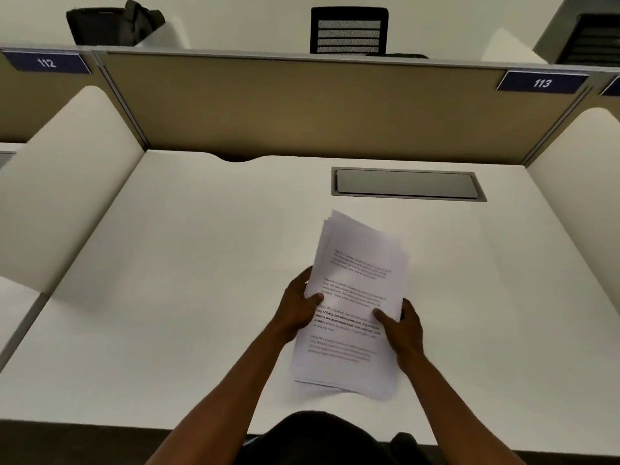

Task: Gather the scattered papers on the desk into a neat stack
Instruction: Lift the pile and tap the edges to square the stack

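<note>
A stack of printed white papers (355, 273) is held over the white desk (167, 297), a little right of centre. The sheets are roughly together, with edges slightly fanned at the top and bottom. My left hand (297, 305) grips the stack's left edge, thumb on the top sheet. My right hand (401, 325) grips the right edge, thumb on the printed text. The stack's near end hangs just above the desk or rests on it; I cannot tell which.
A grey cable hatch (407, 183) is set into the desk behind the papers. A tan partition (302, 109) closes the back, and white side dividers (63, 182) stand left and right. The desk's front edge runs close to my body.
</note>
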